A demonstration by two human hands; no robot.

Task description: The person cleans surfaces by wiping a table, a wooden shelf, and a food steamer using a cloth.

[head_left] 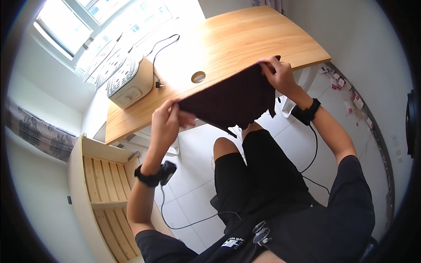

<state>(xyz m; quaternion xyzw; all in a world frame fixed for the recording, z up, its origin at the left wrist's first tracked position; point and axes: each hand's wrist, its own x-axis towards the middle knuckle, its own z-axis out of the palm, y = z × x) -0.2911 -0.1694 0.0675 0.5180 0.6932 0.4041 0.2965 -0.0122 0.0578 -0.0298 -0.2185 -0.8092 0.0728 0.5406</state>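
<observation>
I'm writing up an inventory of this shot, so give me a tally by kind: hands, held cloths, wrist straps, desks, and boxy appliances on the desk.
Hands: 2 (left hand, right hand)
Dark cloth: 1
Black wrist straps: 2
Wooden desk: 1
Pale appliance: 1
Total: 7

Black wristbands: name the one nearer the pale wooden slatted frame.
The left-wrist black band: it shows closer to the pale slatted frame, while the right-wrist black band is across the view.
</observation>
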